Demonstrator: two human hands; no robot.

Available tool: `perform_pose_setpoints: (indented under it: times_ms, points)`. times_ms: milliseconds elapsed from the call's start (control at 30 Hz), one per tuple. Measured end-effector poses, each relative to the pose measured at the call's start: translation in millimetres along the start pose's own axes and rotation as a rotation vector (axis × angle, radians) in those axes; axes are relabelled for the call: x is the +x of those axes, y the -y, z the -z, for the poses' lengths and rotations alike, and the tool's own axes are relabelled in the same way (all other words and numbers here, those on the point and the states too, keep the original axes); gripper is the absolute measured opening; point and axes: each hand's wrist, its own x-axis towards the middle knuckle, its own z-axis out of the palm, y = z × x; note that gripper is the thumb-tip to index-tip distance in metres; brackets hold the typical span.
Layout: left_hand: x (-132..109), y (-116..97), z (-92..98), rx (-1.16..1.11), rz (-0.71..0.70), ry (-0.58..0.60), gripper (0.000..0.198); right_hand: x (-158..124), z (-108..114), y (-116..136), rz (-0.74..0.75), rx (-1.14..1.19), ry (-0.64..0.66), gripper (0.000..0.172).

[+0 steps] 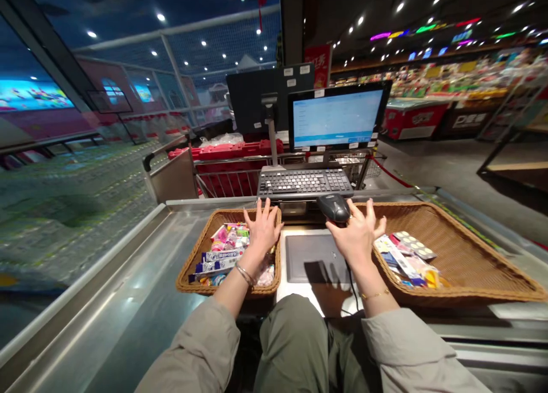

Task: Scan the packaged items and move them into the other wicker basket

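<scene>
My left hand (pixel 263 230) hangs open over the near edge of a left wicker basket (pixel 205 247), fingers spread, with nothing in them. Below it lie packets of sweets and boxed goods (pixel 218 262), some in blue-and-white wrappers. My right hand (pixel 357 233) is open too, its fingers apart, and its thumb side is at a black handheld barcode scanner (pixel 334 207). I cannot tell whether they touch. A right wicker basket (pixel 462 250) holds flat packets and blister cards (pixel 406 262), which are out of reach of my fingers.
A dark flat scanner pad (pixel 314 259) is set in the white counter between the baskets. Behind it are a black keyboard (pixel 303 182) and a lit monitor (pixel 336 116). Steel counter edges (pixel 103 262) run along the left, and a red-handled cart rail stands behind.
</scene>
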Motion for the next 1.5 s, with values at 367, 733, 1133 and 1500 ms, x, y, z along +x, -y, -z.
perform_pose_setpoints:
  times_ms: [367, 733, 1133, 1500]
  points:
    - [-20, 63, -6.2, 0.101, 0.091, 0.133, 0.052, -19, -36, 21, 0.015, 0.033, 0.094, 0.024]
    - [-18, 81, -27.2, 0.164, -0.079, 0.327, 0.059, -27, -49, 17, 0.027, 0.005, 0.139, 0.023]
    - [-4, 74, -61.1, 0.162, -0.176, 0.529, 0.071, -31, -56, 10, 0.032, -0.029, 0.162, 0.023]
    - [2, 67, -80.5, 0.199, -0.135, 0.517, 0.07, -35, -60, 7, 0.063, -0.049, 0.168, 0.026]
